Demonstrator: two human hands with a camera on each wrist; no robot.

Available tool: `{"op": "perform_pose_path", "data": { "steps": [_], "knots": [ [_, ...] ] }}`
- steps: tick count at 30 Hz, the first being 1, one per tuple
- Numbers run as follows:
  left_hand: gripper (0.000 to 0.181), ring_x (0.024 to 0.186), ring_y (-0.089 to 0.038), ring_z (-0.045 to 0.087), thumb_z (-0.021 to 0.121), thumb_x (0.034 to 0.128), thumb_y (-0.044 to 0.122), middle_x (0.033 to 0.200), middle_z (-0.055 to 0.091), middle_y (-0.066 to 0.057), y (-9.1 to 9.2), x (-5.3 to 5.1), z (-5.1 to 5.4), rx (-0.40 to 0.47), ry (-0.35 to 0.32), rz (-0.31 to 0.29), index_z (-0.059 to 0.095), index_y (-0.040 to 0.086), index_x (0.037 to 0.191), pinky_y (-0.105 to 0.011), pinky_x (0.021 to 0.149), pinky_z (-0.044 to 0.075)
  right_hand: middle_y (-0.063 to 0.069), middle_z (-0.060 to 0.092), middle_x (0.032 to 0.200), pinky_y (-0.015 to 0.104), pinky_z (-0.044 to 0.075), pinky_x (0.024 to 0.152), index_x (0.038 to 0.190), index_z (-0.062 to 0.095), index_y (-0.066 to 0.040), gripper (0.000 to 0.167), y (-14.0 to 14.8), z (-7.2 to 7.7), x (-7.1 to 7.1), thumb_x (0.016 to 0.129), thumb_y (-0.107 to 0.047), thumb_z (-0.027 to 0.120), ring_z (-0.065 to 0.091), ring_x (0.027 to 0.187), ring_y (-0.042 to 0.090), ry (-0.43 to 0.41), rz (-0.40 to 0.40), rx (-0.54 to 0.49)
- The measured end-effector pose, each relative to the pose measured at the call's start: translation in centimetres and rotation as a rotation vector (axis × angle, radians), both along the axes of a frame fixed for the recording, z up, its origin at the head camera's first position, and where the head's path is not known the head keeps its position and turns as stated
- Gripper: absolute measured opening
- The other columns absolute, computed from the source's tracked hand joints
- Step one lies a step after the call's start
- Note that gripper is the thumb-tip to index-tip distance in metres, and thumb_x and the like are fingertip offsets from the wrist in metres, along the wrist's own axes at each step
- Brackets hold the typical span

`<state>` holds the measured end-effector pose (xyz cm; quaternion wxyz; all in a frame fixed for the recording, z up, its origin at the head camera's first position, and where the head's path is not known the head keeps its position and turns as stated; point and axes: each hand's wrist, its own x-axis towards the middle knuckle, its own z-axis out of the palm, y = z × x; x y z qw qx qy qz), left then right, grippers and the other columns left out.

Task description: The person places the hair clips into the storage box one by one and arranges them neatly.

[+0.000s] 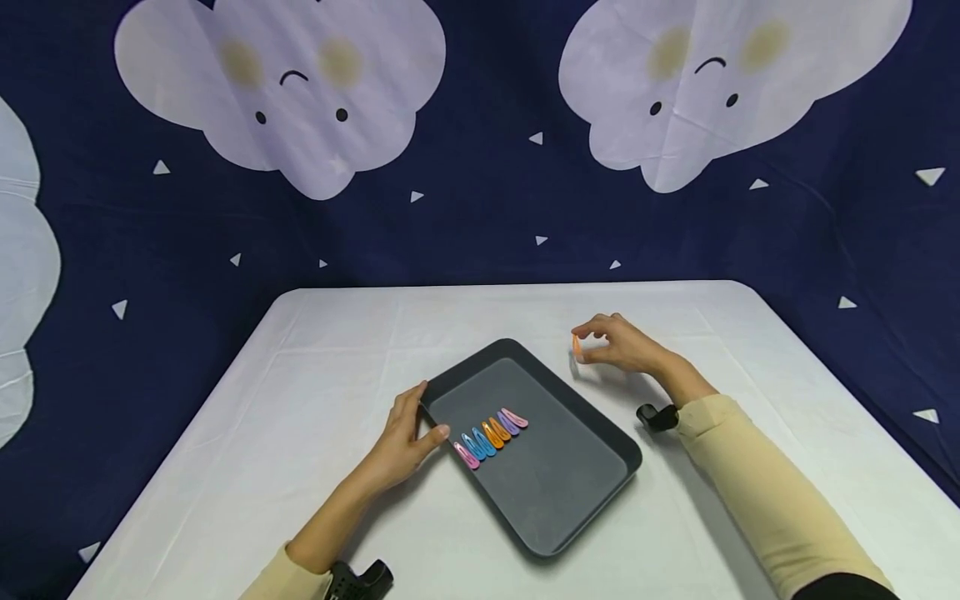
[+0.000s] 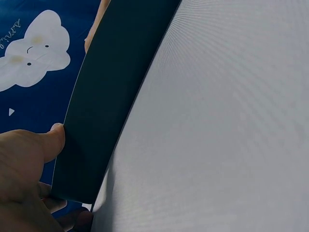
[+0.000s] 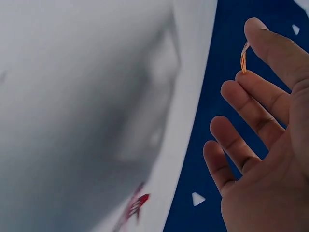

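A dark grey rectangular tray (image 1: 555, 500) lies turned at an angle on the white table. Inside it, near its left side, a slanting row of several snap hair clips (image 1: 490, 437) runs in pink, blue, orange and purple. My left hand (image 1: 405, 442) holds the tray at its left corner, thumb along one side and fingers round the other, as the left wrist view also shows. Beyond the tray's upper right side, my right hand (image 1: 618, 343) pinches an orange hair clip (image 3: 244, 59) between thumb and index fingertip, slightly above the table; the other fingers are loosely bent.
White cloth covers the table (image 1: 337, 350). Behind it hangs a dark blue backdrop (image 1: 480, 225) with clouds and small white triangles. A small blurred red shape (image 3: 137, 205) shows low in the right wrist view; I cannot tell what it is.
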<state>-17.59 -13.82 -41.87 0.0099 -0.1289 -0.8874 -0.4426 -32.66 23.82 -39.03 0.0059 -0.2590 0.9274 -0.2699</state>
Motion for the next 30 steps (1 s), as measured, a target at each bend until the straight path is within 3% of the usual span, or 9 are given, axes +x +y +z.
{"op": "perform_pose_path", "data": {
  "steps": [11, 16, 24, 30],
  "knots": [
    [0.08, 0.14, -0.042, 0.021, 0.062, 0.0908, 0.029, 0.15, 0.021, -0.024, -0.1, -0.1, -0.2, -0.004, -0.004, -0.006, 0.015, 0.0, 0.149, -0.061, 0.111, 0.021, 0.004, 0.061, 0.122, 0.049, 0.042, 0.094, 0.125, 0.061, -0.012, 0.051, -1.9, 2.7, 2.0, 0.08, -0.031, 0.075, 0.047, 0.111, 0.026, -0.019, 0.101, -0.065],
    [0.08, 0.14, -0.042, 0.02, 0.061, 0.0911, 0.029, 0.15, 0.021, -0.024, -0.1, -0.1, -0.2, -0.003, 0.0, -0.013, 0.015, 0.0, 0.149, -0.062, 0.111, 0.021, 0.002, 0.061, 0.121, 0.047, 0.04, 0.093, 0.124, 0.062, -0.013, 0.05, -3.1, 3.7, 2.9, 0.079, -0.031, 0.075, 0.047, 0.109, 0.023, -0.012, 0.155, -0.071],
    [0.08, 0.14, -0.042, 0.021, 0.062, 0.0907, 0.028, 0.149, 0.022, -0.024, -0.2, -0.1, -0.2, 0.0, 0.01, -0.012, 0.016, -0.001, 0.149, -0.061, 0.111, 0.021, 0.001, 0.061, 0.123, 0.042, 0.04, 0.092, 0.123, 0.062, -0.015, 0.048, -4.9, 4.5, 4.0, 0.079, -0.029, 0.075, 0.046, 0.108, 0.026, -0.007, 0.229, -0.075],
    [0.08, 0.139, -0.042, 0.022, 0.063, 0.09, 0.028, 0.149, 0.023, -0.024, -0.1, 0.0, -0.1, 0.003, 0.021, -0.006, 0.017, -0.001, 0.149, -0.061, 0.111, 0.021, -0.001, 0.06, 0.123, 0.043, 0.04, 0.094, 0.124, 0.062, -0.016, 0.05, -5.9, 4.3, 4.5, 0.079, -0.03, 0.076, 0.046, 0.111, 0.027, -0.034, 0.26, -0.057]
  ]
}}
